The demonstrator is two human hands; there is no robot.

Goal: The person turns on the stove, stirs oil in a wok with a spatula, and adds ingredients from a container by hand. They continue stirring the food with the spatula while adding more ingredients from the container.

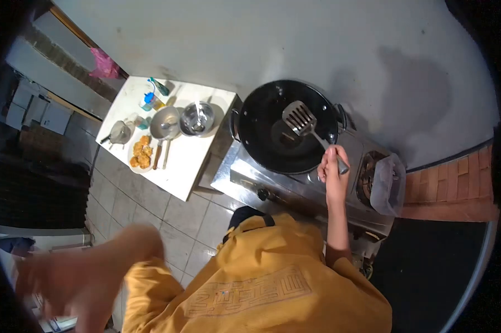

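Observation:
My right hand (332,165) is wrapped round the dark handle of a slotted metal spatula (301,117). The spatula's head is over a large black wok (260,137), which sits on a steel gas stove (245,172). A little dark liquid shows in the bottom of the wok. My left hand (67,280) is raised far out at the lower left, away from the stove, with its fingers smeared by motion.
Left of the stove, a white table (178,186) bears a plate of fried pieces (142,152), a metal bowl (197,118), a pan (165,122), a strainer (119,132) and bottles. A clear plastic container (388,184) stands at the stove's right end, by a second burner (366,180).

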